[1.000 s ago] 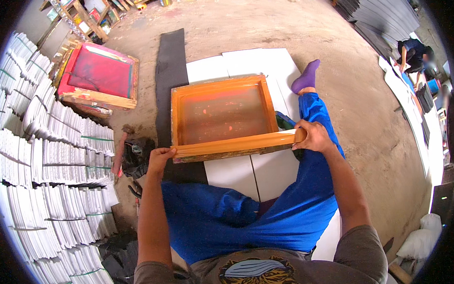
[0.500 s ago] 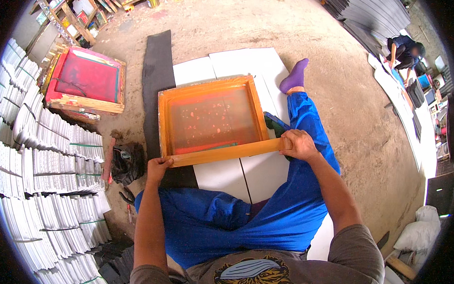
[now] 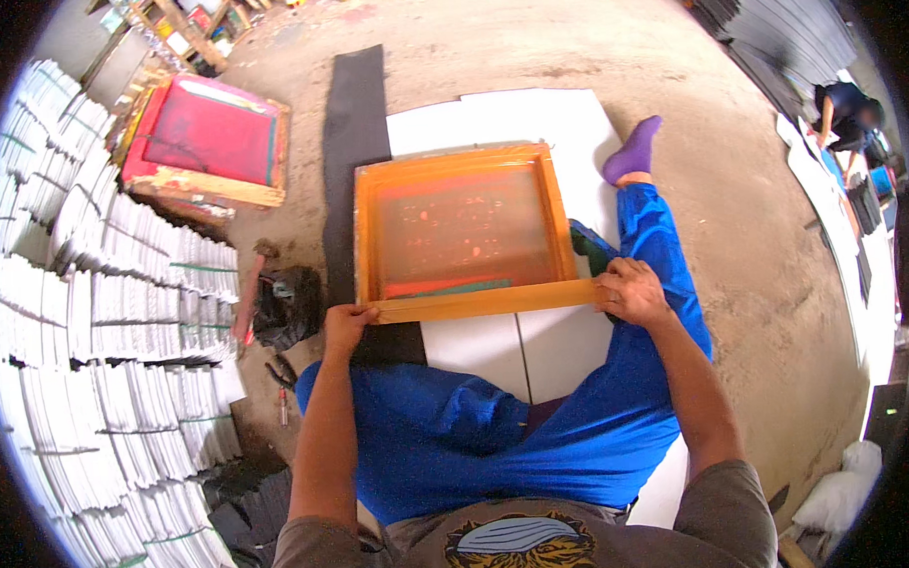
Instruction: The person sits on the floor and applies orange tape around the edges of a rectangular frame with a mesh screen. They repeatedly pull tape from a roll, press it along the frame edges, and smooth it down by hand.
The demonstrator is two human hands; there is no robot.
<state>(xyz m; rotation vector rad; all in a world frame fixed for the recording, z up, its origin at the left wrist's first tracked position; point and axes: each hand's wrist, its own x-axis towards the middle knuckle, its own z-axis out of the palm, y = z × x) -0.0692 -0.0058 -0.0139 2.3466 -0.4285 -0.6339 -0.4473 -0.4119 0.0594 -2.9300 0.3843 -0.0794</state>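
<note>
A wooden screen-printing frame [image 3: 485,301] with orange-stained sides is in front of me over white boards [image 3: 472,345]. Its mesh [image 3: 463,234] is brownish with small pale marks, a red-orange band and a green strip along the near side. My left hand [image 3: 350,326] pinches the near left corner of the frame, thumb on top. Around the near right corner, my right hand [image 3: 632,292] is wrapped with its fingers bent. The frame's near side looks raised toward me. My legs in blue trousers lie spread on either side of the boards.
A black strip [image 3: 356,107] runs left of the boards. A red-meshed frame [image 3: 214,132] rests further left, above tall stacks of white sheets [image 3: 126,326]. A black bag [image 3: 287,308] and pliers [image 3: 281,372] lie by my left knee. Another person [image 3: 847,115] crouches far right.
The view has swung a little, so the scene sits further right. Both hands keep hold of the frame, and its near side now looks more level.
</note>
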